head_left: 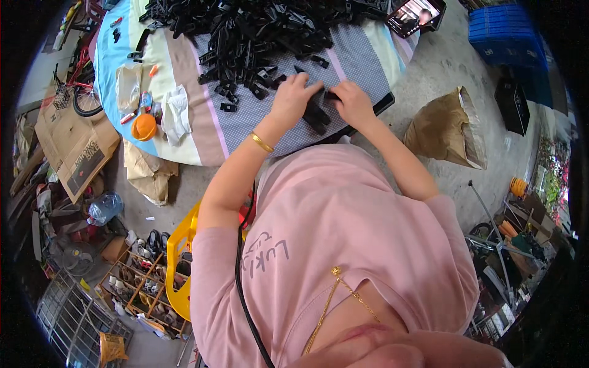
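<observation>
Both of my hands are at the near edge of a round table, close together over small black plastic parts. My left hand (294, 97), with a gold bangle on its wrist, has its fingers curled against a black plastic part. A short dark piece (332, 95) sits at the pinched fingertips of my right hand (354, 104). Between and below the hands lie several long black plastic parts (316, 118), side by side. Beyond them a large heap of black plastic parts (264, 37) spreads over the far side of the table. Their exact kind is too small to tell.
A striped cloth (205, 132) covers the table. On its left lie an orange cap-like item (144, 127), a white tissue (176, 115) and a clear bag (128, 87). A phone (415, 16) stands far right. A brown paper sack (445, 130) is on the floor, right.
</observation>
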Tool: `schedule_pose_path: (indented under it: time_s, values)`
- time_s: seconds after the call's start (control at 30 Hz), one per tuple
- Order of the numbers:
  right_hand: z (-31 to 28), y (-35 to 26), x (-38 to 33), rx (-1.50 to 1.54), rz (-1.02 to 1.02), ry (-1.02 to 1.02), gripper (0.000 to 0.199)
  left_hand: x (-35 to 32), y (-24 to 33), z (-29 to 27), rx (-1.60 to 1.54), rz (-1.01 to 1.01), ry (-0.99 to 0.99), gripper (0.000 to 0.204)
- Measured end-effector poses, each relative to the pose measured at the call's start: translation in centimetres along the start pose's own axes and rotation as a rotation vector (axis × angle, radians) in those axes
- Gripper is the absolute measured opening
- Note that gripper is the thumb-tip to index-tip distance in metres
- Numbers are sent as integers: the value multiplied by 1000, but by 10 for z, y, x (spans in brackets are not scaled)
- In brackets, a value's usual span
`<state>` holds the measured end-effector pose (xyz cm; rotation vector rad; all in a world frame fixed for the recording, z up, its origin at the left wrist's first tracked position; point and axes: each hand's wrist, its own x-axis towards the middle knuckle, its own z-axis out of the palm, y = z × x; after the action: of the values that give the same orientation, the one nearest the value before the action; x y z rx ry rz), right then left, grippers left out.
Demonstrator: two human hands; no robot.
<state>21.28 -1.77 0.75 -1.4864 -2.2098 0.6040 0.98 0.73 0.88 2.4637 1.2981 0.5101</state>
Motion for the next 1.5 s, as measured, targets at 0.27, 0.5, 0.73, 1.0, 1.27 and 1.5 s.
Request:
schedule_pose_path:
  time_s: [0.27, 0.5, 0.73, 1.0, 1.27, 1.5]
  values:
    - [-12, -5, -15, -62, -6, -119, 21, 18, -23, -13, 111, 355, -340, 40]
    - [-19, -2, -8, 88, 58, 44, 23, 33, -5, 9, 24, 76, -151, 27]
    - [-17, 7, 9, -57, -42, 84, 25, 11, 0, 21, -196, -105, 95, 25]
    - [-24, 23, 12, -94, -187, 51, 26, 10, -4, 19, -232, -174, 90, 18]
    - [-23, 16, 31, -103, -264, -19, 26, 13, -1, 11, -220, -176, 46, 18]
    - [-4, 17, 36, -56, -334, -41, 25, 16, -7, 16, -208, -122, 30, 16]
